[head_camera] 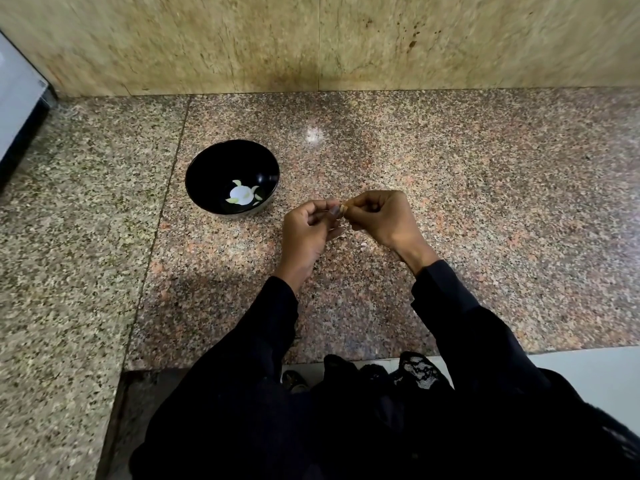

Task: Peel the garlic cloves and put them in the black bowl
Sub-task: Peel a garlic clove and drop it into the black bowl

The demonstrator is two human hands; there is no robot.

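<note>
Several peeled cloves (242, 197) lie in the black bowl (207, 161); just right of it, both hands — left hand (306, 226), right hand (379, 216) — pinch another garlic clove (343, 208), unfinished.

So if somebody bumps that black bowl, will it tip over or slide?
The black bowl would probably slide rather than tip: it looks wide and low, and the granite counter shines as if polished. It likely feels light, since only a few peeled garlic cloves lie in it. It may wobble if its base is narrow.
</note>
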